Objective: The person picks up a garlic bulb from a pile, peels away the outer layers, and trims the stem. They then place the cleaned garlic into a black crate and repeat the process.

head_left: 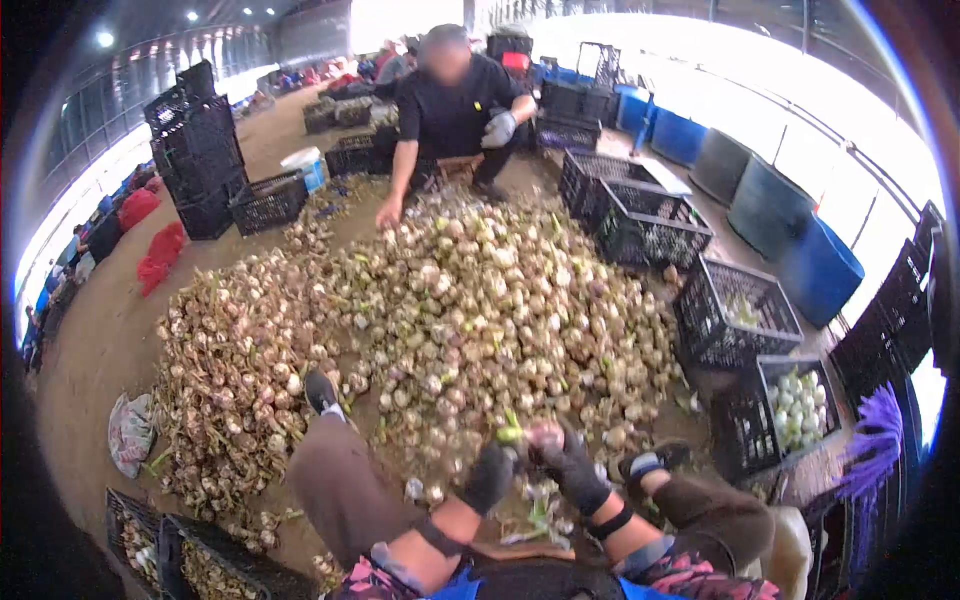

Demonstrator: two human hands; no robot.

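Note:
Both of my hands wear dark gloves and are close together at the lower middle, over the near edge of a big heap of garlic bulbs [490,300]. My left hand [490,477] is closed round something green-topped, which looks like a garlic bulb [510,434]. Beside it, my right hand [570,468] has its fingers closed at a pinkish thing, blurred and too small to name. Peelings and green scraps [540,515] lie below the hands. Another pile of garlic with dry stems [235,370] spreads to the left.
A co-worker [450,100] squats behind the heap, one hand reaching to it. Black crates [740,310] line the right side, one holding pale bulbs [798,408]. More crates [205,560] stand at lower left. A plastic bag [131,433] lies left; stacked crates [197,150] stand behind.

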